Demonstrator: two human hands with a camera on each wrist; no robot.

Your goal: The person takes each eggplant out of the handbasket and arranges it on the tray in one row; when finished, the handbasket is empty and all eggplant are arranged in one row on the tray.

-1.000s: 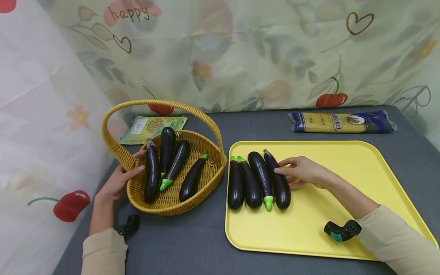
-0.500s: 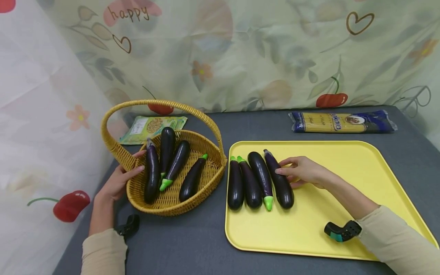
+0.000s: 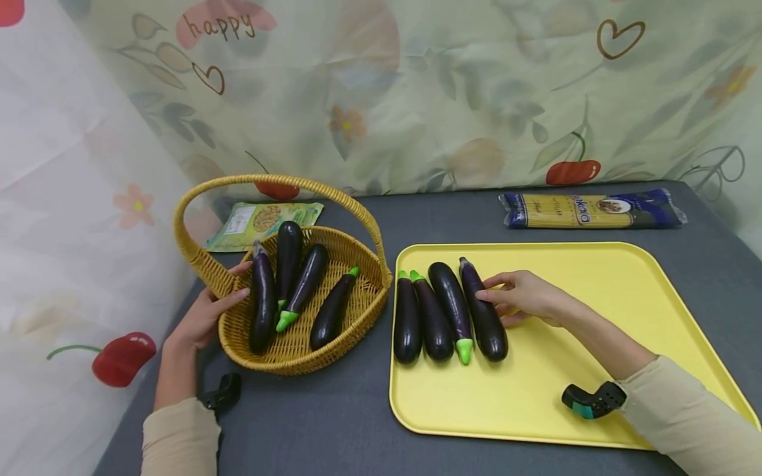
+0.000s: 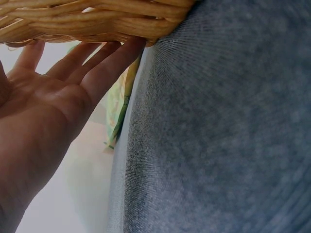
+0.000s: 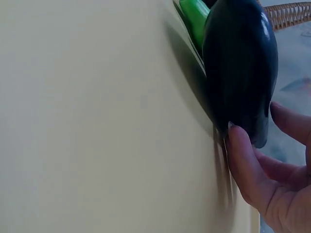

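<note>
Right hand [image 3: 524, 297]: thumb and fingers pinch the outer eggplant [image 3: 489, 330] at its side.
Left hand [image 3: 202, 317]: grips the rim of the basket [image 3: 303, 363] near the foot of the handle, thumb inside; in its wrist view the fingers reach to the outer wall.
Outer eggplant: at the right end of the row on the tray [image 3: 500, 403], stem end away from the person; whether it is wholly down cannot be told.
Change: over the last second its broad end has swung right, then its stem end has followed slightly, leaving a narrow gap beside the next eggplant [image 3: 450, 301].
Meaning: judged a small adjustment of the row; both hands keep their places.
Row: four on the tray, the left pair [image 3: 436, 330] with stems away from the person.
Basket contents: four eggplants [image 3: 262, 311], at varied angles.
Behind: bag [image 3: 241, 221] beyond the basket, pasta [image 3: 586, 211] beyond the tray.
</note>
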